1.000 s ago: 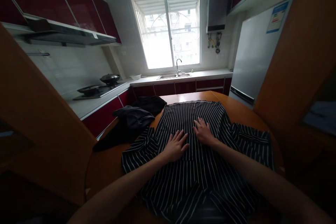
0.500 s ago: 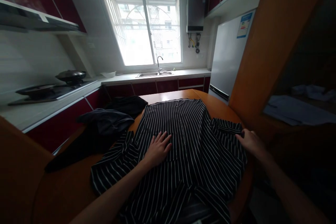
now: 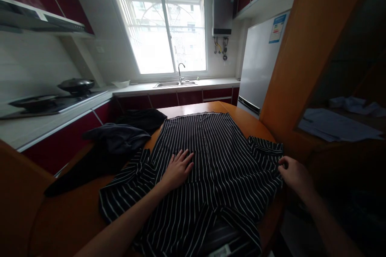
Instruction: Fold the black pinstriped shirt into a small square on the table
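A black shirt with thin white stripes (image 3: 208, 148) lies spread over a round wooden table (image 3: 69, 225), its collar toward me and its hem at the far side. My left hand (image 3: 177, 170) rests flat on the middle of the shirt, fingers spread. At the right edge, my right hand (image 3: 297, 174) has thumb and forefinger pinched at the side of the right sleeve (image 3: 265, 150); the fingertips are partly hidden. The left sleeve (image 3: 120, 188) lies bent and creased. A pale label (image 3: 221, 251) shows inside the collar.
Dark clothes (image 3: 120, 138) are heaped at the table's left. Beyond stand a counter with a sink (image 3: 175, 84), a stove with a lidded pan (image 3: 76, 85) and a fridge (image 3: 262, 60). An orange wooden cabinet (image 3: 301, 56) rises close on the right, papers (image 3: 337, 124) on its shelf.
My right hand has moved slightly down along the right sleeve, whose cuff end now lies straighter and farther out. My left hand stays flat on the shirt. The view has shifted a little.
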`<move>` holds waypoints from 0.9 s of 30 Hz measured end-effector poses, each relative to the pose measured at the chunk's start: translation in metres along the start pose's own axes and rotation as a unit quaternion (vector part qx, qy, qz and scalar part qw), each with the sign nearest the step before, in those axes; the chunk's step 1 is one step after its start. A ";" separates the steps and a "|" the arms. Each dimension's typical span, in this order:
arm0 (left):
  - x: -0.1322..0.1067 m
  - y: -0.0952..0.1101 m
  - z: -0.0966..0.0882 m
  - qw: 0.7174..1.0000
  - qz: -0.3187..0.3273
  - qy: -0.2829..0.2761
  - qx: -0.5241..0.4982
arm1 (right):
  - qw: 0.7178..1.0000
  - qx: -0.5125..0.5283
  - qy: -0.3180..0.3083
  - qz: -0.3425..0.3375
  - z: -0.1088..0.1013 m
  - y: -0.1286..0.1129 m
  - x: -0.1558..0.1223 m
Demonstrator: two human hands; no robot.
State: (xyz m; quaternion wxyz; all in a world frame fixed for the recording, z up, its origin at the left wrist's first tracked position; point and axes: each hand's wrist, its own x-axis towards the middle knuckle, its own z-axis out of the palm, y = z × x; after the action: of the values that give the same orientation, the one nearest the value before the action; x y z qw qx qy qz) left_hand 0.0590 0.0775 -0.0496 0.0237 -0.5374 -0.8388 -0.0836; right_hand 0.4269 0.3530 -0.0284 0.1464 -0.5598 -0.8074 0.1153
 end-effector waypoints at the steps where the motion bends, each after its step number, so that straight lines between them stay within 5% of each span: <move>1: 0.000 0.000 0.000 1.000 0.001 0.000 0.000 | 1.000 -0.006 -0.010 -0.004 -0.001 0.006 -0.003; 4: 0.000 0.000 0.000 1.000 0.002 0.001 -0.003 | 0.998 -0.027 -0.039 -0.031 0.000 0.020 -0.011; 8: 0.000 0.000 0.000 1.000 0.001 -0.002 -0.002 | 0.995 -0.048 0.047 -0.075 0.005 0.010 -0.013; 11: 0.000 0.000 -0.001 1.000 -0.003 -0.004 -0.001 | 0.984 0.023 0.059 -0.164 0.014 -0.029 -0.007; 15: -0.001 0.001 -0.003 1.000 -0.004 -0.009 -0.004 | 0.949 0.064 -0.041 -0.305 0.035 -0.103 0.002; 19: -0.002 0.003 -0.005 1.000 -0.004 -0.011 -0.005 | 0.932 0.016 -0.123 -0.341 0.060 -0.154 0.004; 22: -0.003 0.003 -0.006 1.000 -0.006 -0.013 -0.008 | 0.926 -0.022 -0.156 -0.342 0.076 -0.153 0.005; 27: -0.003 0.002 -0.003 1.000 -0.003 -0.010 -0.013 | 0.947 -0.053 -0.127 -0.289 0.088 -0.112 0.016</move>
State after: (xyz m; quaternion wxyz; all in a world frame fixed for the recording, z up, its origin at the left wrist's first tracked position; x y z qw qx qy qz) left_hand 0.0622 0.0753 -0.0472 0.0082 -0.5359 -0.8395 -0.0891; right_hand 0.2919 0.3272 -0.0695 0.0393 -0.2903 -0.9514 0.0953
